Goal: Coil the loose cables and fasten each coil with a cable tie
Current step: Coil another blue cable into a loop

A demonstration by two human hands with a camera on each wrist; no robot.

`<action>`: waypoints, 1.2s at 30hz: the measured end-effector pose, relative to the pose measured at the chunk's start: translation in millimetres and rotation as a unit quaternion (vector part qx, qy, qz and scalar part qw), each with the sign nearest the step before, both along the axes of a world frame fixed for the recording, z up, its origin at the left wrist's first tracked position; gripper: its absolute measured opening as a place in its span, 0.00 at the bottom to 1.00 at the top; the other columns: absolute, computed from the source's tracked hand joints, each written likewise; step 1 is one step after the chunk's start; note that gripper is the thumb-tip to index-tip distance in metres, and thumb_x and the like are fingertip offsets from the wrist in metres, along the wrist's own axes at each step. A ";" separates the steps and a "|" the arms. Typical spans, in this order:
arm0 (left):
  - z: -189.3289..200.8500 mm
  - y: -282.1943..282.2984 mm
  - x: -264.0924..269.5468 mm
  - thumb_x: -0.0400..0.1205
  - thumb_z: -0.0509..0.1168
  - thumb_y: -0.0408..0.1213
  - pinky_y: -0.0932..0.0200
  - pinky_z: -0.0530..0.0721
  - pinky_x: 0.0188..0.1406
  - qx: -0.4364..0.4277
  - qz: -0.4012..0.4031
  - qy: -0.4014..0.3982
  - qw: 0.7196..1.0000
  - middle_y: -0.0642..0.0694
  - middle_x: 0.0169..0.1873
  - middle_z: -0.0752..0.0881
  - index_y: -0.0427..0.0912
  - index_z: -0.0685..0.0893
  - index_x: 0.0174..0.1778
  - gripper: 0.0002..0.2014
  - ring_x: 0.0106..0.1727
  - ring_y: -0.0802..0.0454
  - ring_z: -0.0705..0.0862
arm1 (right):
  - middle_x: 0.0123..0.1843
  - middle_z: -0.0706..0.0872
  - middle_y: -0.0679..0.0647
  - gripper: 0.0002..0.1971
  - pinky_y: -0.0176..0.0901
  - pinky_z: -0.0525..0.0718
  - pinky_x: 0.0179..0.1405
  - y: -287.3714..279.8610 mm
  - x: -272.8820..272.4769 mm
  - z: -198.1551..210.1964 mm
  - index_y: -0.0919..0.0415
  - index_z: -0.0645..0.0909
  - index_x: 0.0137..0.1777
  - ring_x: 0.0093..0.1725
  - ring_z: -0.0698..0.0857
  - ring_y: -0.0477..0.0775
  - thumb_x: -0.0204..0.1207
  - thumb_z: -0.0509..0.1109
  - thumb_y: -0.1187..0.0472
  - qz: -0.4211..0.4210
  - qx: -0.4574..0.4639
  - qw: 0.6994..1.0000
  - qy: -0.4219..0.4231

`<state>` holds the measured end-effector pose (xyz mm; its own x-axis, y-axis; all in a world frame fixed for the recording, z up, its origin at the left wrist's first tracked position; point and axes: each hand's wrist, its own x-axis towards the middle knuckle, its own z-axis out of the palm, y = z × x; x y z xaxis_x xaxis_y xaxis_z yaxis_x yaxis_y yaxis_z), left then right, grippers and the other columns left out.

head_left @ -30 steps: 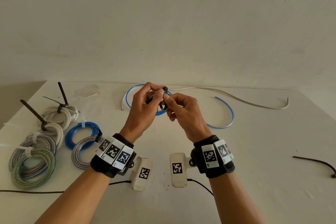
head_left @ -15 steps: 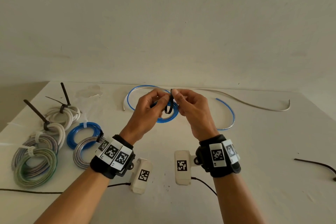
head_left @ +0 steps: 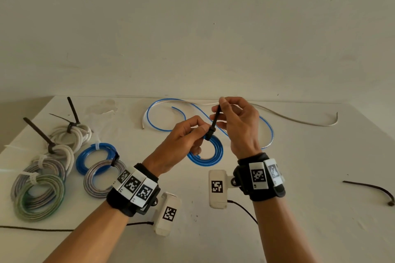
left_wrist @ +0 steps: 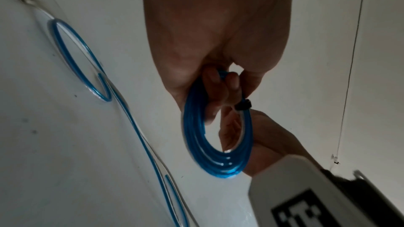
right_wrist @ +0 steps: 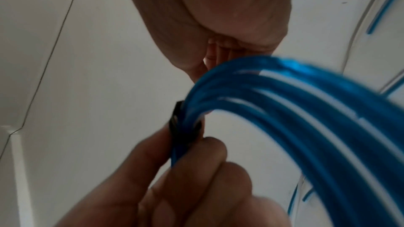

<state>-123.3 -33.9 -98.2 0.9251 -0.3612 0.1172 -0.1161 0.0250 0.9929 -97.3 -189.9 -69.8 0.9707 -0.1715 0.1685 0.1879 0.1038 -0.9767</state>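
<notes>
Blue coil (head_left: 210, 152), black tie (head_left: 214, 120) seemingly cinched, between both hands.

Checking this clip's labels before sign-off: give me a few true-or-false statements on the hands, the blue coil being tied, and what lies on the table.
1. The right hand pinches the tail of a black cable tie. True.
2. The left hand rests flat on the table. False: it holds the blue coil up at the tie's head.
3. The tie around the blue coil is white. False: it is black.
4. Several tied coils lie to the left. True.
5. A spare black tie lies at the right of the table. True.
6. Every cable is coiled. False: a loose blue cable still lies behind the hands.
</notes>
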 end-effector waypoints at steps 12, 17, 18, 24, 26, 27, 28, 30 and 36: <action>-1.1 -3.0 0.3 0.79 0.68 0.53 0.54 0.74 0.29 0.033 0.061 -0.018 0.997 0.41 0.23 0.69 0.42 0.81 0.40 0.15 0.24 0.52 0.64 | 0.39 0.91 0.63 0.09 0.41 0.88 0.32 5.7 -2.4 0.5 0.73 0.83 0.53 0.32 0.91 0.58 0.86 0.69 0.65 0.007 -0.021 0.999 -0.042; -7.6 -2.6 3.3 0.82 0.69 0.46 0.60 0.72 0.25 0.019 0.052 0.004 0.998 0.44 0.22 0.66 0.40 0.81 0.39 0.13 0.23 0.53 0.63 | 0.39 0.90 0.64 0.09 0.38 0.85 0.32 6.6 -2.8 -6.2 0.76 0.83 0.52 0.33 0.90 0.57 0.86 0.69 0.67 -0.007 -0.001 0.998 -0.060; -9.2 -2.4 3.4 0.84 0.69 0.43 0.59 0.71 0.25 0.020 0.052 0.008 0.998 0.42 0.23 0.66 0.38 0.80 0.40 0.13 0.23 0.52 0.63 | 0.39 0.90 0.64 0.09 0.38 0.85 0.32 6.5 -2.7 -7.6 0.76 0.83 0.52 0.33 0.90 0.57 0.86 0.68 0.67 -0.008 0.002 0.998 -0.060; -7.1 0.0 2.4 0.86 0.68 0.40 0.58 0.71 0.25 0.017 0.037 0.012 0.999 0.24 0.30 0.70 0.39 0.79 0.38 0.12 0.23 0.51 0.63 | 0.38 0.90 0.61 0.08 0.40 0.85 0.34 7.6 -1.8 -10.9 0.76 0.83 0.53 0.35 0.90 0.57 0.86 0.68 0.67 -0.009 0.038 0.998 -0.057; -6.2 -0.7 2.1 0.86 0.68 0.40 0.59 0.71 0.25 0.015 0.034 0.015 0.999 0.18 0.34 0.72 0.41 0.79 0.37 0.12 0.24 0.51 0.63 | 0.38 0.90 0.61 0.08 0.40 0.85 0.34 7.4 -1.4 -11.7 0.76 0.83 0.53 0.34 0.90 0.56 0.86 0.68 0.68 -0.009 0.043 0.998 -0.055; -6.1 -1.7 2.2 0.86 0.68 0.40 0.58 0.71 0.25 0.014 0.032 0.016 0.999 0.17 0.35 0.74 0.42 0.79 0.37 0.12 0.24 0.51 0.63 | 0.38 0.90 0.61 0.08 0.40 0.85 0.34 7.0 -1.6 -12.1 0.76 0.83 0.53 0.34 0.90 0.56 0.86 0.68 0.67 -0.009 0.046 0.997 -0.053; -6.3 -2.6 1.9 0.86 0.68 0.40 0.58 0.71 0.25 0.013 0.029 0.016 0.999 0.16 0.37 0.75 0.45 0.80 0.36 0.12 0.24 0.52 0.64 | 0.38 0.89 0.61 0.08 0.40 0.85 0.35 6.7 -2.1 -12.8 0.75 0.83 0.52 0.34 0.90 0.56 0.86 0.68 0.67 -0.008 0.048 0.997 -0.051; -7.5 -2.5 1.8 0.86 0.68 0.41 0.58 0.70 0.25 0.008 0.025 0.023 0.999 0.16 0.38 0.74 0.47 0.80 0.36 0.13 0.24 0.52 0.63 | 0.38 0.89 0.60 0.08 0.40 0.85 0.35 6.9 -2.3 -14.2 0.73 0.84 0.51 0.35 0.89 0.55 0.86 0.68 0.67 -0.008 0.054 0.997 -0.047; 1.5 9.9 2.7 0.86 0.69 0.42 0.58 0.73 0.28 -0.005 0.062 0.038 0.997 0.28 0.37 0.77 0.44 0.83 0.38 0.11 0.25 0.55 0.65 | 0.44 0.93 0.59 0.14 0.39 0.85 0.35 8.9 -3.1 -13.2 0.70 0.85 0.55 0.41 0.91 0.54 0.87 0.69 0.57 0.023 0.012 1.000 0.001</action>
